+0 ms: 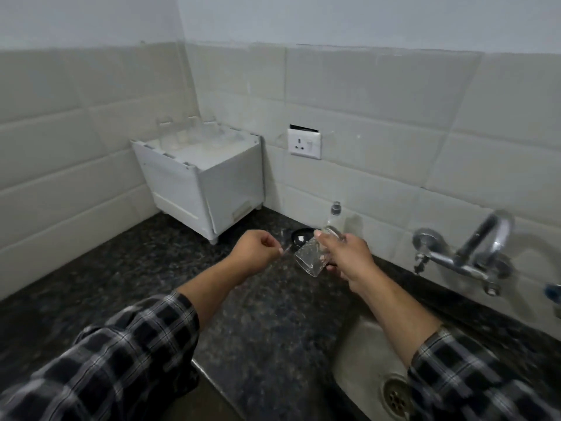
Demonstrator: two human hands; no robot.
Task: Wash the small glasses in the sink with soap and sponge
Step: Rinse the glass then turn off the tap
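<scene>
Right hand [349, 256]: fingers curled round a small clear patterned glass [312, 258], clamped on its side. The glass is tilted and held in the air above the dark speckled stone table [151, 268], left of the steel sink [358, 338] and not over it.

Left hand [255, 250]: just beside the glass, fingers curled inward; a faint streak at the fingertips is too blurred to tell whether anything is pinched.

A clear bottle with a grey cap [334, 209] stands at the tiled wall behind the right hand; a black round dish [300, 235] lies near it; no sponge can be made out. The chrome wall tap [473, 250] sits to the right; no running water is visible.

Assessment: smooth glass is liable to slip from a one-handed hold; the grip should be firm round the body, not the rim. The glass is best brought over the basin before soaping; drips, or a drop, then land in the sink rather than on stone.
</scene>
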